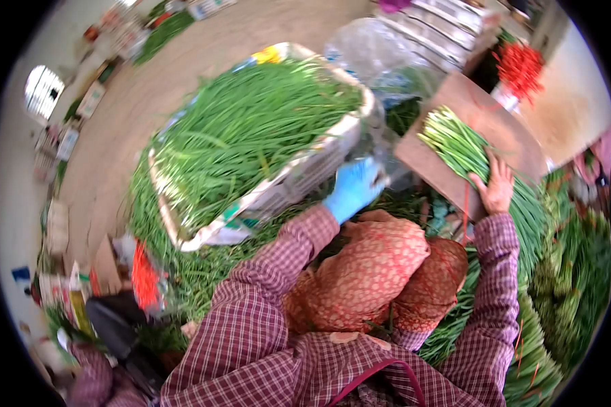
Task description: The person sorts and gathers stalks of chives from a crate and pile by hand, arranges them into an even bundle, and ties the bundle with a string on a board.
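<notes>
A bunch of garlic chives (453, 141) lies on a brown board (421, 156), its pale stem ends toward the upper left and its green leaves trailing off the near right side. Across the bunch rests my right hand (495, 183), bare, its thumb apart from the fingers, holding it against the board. A red tie strip (466, 203) hangs by the board's near edge. My left hand (354, 188), in a blue glove, is between the crate and the board with its fingers curled in. Whatever those fingers hold, if anything, is too small to make out.
A white crate (305, 159) heaped with loose chives (258, 129) stands ahead on the left. Red strips (519, 68) sit beyond the board, with more red strips (144, 275) at lower left. Bundled chives (570, 271) pile up at right. Another person's dark-clad leg (119, 325) shows at lower left.
</notes>
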Demonstrator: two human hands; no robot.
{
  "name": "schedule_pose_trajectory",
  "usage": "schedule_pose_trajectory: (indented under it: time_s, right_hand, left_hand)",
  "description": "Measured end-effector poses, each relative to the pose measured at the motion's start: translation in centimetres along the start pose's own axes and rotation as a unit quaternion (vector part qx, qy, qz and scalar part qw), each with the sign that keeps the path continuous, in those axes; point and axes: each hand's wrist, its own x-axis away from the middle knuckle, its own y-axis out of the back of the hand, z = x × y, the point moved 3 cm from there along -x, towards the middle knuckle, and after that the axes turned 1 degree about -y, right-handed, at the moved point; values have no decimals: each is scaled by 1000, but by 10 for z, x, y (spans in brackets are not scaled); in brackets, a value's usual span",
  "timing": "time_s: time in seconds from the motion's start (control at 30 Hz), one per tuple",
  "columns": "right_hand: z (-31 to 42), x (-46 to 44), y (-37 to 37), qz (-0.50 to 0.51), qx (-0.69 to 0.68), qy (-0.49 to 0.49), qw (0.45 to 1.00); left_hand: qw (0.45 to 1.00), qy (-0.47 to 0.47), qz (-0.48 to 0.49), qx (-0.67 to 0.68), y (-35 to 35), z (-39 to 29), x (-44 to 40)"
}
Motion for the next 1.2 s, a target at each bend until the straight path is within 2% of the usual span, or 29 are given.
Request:
schedule_pose_trajectory:
  time_s: [0.03, 0.1, 0.17, 0.23, 0.27, 0.33, 0.4, 0.43, 0.47, 0.53, 0.6, 0.67, 0.73, 0.8, 0.93, 1.07, 1.13, 1.2]
  right_hand:
    - [-8, 2, -7, -9, 2, -1, 1000]
    - [-28, 4, -22, -8, 10, 9, 1000]
    - [-41, 1, -28, 12, 38, 26, 999]
    - [-40, -4, -17, 54, 66, 21, 996]
    - [-36, -8, -8, 83, 87, 1, 993]
    - [-42, -17, -2, 69, 90, 47, 992]
    - [-18, -30, 10, 47, 57, 87, 993]
    - [-5, -36, 16, 33, 29, 119, 992]
    - [14, -42, 20, 17, -9, 150, 988]
    - [85, -48, 24, 2, -92, 207, 974]
    - [162, -48, 22, 2, -178, 257, 950]
    - [244, -48, 15, 20, -255, 300, 919]
    - [322, -51, 2, 43, -316, 338, 886]
    - [398, -52, -16, 65, -362, 366, 855]
    - [519, -55, -60, 105, -378, 366, 844]
    - [577, -47, -72, 152, -310, 327, 880]
    - [592, -44, -83, 91, -267, 306, 909]
    - [601, -47, -97, 128, -267, 311, 903]
  left_hand:
    - [999, 7, 41, -22, -9, 16, 30]
    - [994, -5, 60, -87, -35, 59, 111]
    - [993, 5, 46, -109, -42, 107, 200]
    - [963, 107, 162, -188, -19, 148, 291]
    - [946, 165, 206, -188, 2, 158, 319]
    - [904, 282, 282, -158, 50, 169, 364]
    - [898, 391, 190, -69, 112, 151, 370]
    - [925, 361, 74, -90, 135, 146, 370]
    - [915, 401, 9, -50, 158, 133, 357]
    - [902, 404, -151, 27, 190, 131, 341]
    - [876, 372, -295, 86, 215, 125, 316]
    - [847, 349, -384, 116, 232, 132, 298]
    - [830, 327, -436, 116, 241, 145, 285]
    - [823, 336, -440, 123, 245, 160, 281]
    - [792, 374, -446, 182, 236, 188, 278]
    - [761, 389, -462, 238, 227, 203, 275]
    - [761, 405, -443, 248, 224, 208, 272]
    - [771, 408, -431, 230, 231, 207, 268]
